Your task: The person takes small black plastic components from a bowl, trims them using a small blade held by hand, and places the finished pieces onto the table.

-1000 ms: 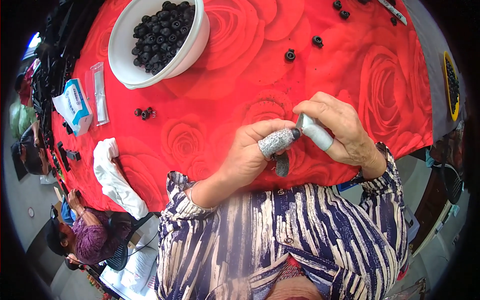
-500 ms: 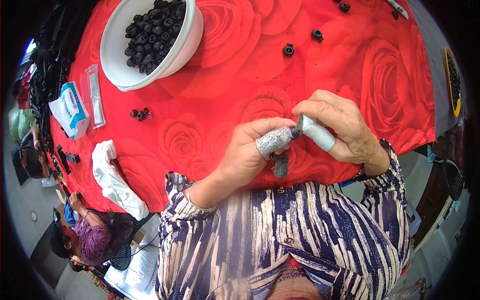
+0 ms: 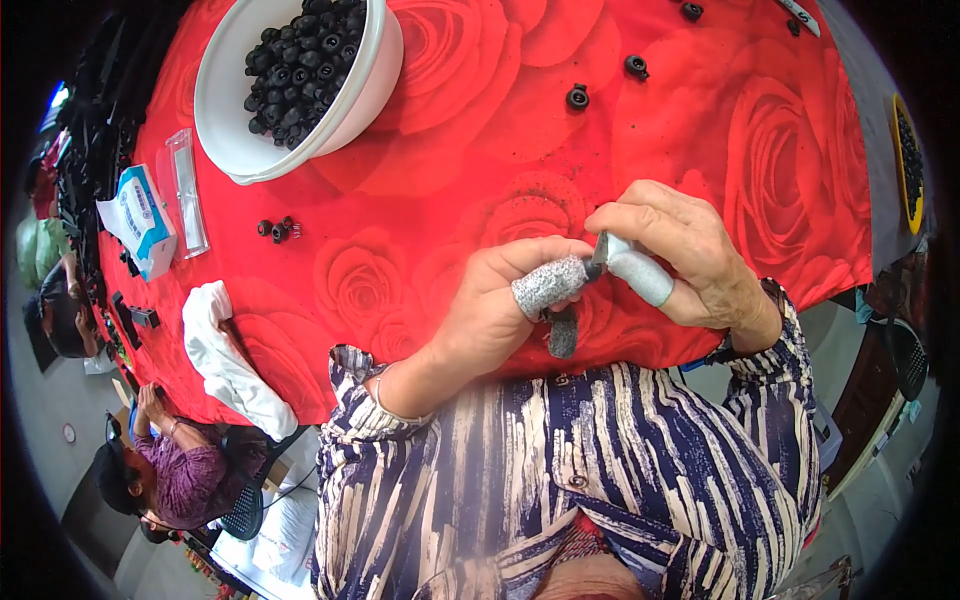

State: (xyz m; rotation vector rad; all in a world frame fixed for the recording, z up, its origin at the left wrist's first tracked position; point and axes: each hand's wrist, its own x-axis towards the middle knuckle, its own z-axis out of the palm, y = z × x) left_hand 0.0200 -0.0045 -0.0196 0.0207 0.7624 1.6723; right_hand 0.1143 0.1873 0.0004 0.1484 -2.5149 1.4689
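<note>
Lying left of white bowl [image 3: 300, 120]: blue-white packet [image 3: 140, 218].

Tabletop [image 3: 430, 200] in red rose-print cloth. Far-left of hands: white bowl [image 3: 225, 110] of black parts. Left: blue-white packet [image 3: 140, 218], clear bag [image 3: 187, 192], white rag [image 3: 225, 360], few loose black parts [image 3: 277, 229]. Beyond hands: two black parts [image 3: 577, 97].

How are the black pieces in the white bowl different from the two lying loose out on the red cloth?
The pieces in the white bowl are heaped many deep; the two loose black pieces on the red rose-print cloth lie singly and apart. The heap sits far left; the loose pair lies above the hands. Both look like small, round black parts.
</note>
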